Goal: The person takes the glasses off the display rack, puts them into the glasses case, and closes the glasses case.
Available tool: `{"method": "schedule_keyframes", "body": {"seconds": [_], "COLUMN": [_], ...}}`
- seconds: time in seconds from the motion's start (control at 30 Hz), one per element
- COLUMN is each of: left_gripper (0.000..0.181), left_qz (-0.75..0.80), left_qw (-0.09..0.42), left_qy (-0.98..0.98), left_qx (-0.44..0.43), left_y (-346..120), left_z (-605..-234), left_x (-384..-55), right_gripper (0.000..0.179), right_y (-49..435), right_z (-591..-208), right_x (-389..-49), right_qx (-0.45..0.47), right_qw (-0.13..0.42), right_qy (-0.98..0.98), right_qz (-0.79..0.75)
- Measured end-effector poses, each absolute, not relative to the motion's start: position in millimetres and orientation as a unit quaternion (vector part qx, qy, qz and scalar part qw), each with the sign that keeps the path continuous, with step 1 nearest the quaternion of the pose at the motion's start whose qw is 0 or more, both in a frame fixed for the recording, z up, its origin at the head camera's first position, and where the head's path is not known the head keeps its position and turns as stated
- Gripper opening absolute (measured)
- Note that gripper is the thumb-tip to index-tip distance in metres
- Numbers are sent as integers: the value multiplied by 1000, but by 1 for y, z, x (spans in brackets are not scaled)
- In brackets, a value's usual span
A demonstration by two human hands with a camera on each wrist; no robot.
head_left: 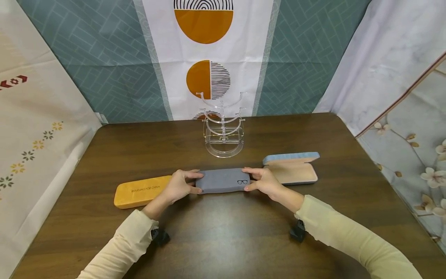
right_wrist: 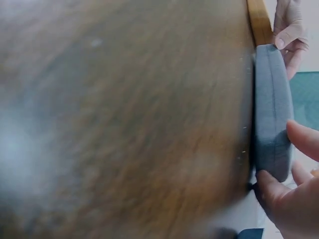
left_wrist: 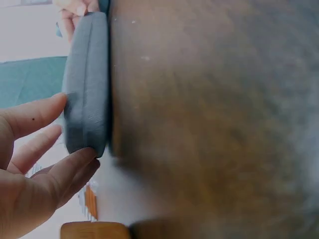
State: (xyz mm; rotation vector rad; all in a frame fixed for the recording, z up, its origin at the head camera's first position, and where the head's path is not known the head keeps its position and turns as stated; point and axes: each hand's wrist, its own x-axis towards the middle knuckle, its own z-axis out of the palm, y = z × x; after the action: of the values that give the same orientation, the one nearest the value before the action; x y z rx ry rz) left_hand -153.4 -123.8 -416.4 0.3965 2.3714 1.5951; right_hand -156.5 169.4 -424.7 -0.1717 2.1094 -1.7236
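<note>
A closed grey glasses case (head_left: 223, 180) with a small spectacles print lies crosswise at mid-table, its seam showing in both wrist views. At its left end my left hand (head_left: 179, 186) grips it, thumb (left_wrist: 75, 159) at the near corner and fingers along the top and end. My right hand (head_left: 265, 182) holds the opposite end in the same way, with the thumb (right_wrist: 271, 184) low on the corner. Just left of it, a yellow glasses case (head_left: 139, 192) with printed lettering lies closed, partly covered by my left hand. Beside my right hand is a blue glasses case (head_left: 296, 172), lid raised, pale lining showing.
Behind the grey case stands a clear tiered display stand (head_left: 223, 131) with curved arms. The brown wooden table (head_left: 223, 236) ends at a patterned cloth backdrop (head_left: 122, 85), and more cloth hangs along both sides. A small black device is strapped at each wrist.
</note>
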Motion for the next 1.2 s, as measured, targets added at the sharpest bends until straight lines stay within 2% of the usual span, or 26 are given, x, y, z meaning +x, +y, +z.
{"method": "schedule_keyframes", "body": {"seconds": [0.3, 0.5, 0.73, 1.2], "left_gripper": [48, 50, 41, 46], "left_qz": [551, 543, 580, 606], "left_qw": [76, 86, 83, 81], "left_qy": [817, 826, 806, 791], "left_qx": [151, 125, 89, 24], "left_y": [-130, -127, -122, -115], "left_z": [-401, -392, -379, -366], "left_x": [-162, -171, -189, -221], "right_gripper": [57, 52, 45, 57], "right_y": [169, 167, 164, 159], "right_z": [-406, -390, -365, -347], "right_x": [-162, -172, -190, -231], "right_qx": [-72, -73, -56, 13], "right_qw": [173, 154, 152, 157], "right_qy": [759, 765, 764, 767], "right_qz": [-624, -622, -624, -622]}}
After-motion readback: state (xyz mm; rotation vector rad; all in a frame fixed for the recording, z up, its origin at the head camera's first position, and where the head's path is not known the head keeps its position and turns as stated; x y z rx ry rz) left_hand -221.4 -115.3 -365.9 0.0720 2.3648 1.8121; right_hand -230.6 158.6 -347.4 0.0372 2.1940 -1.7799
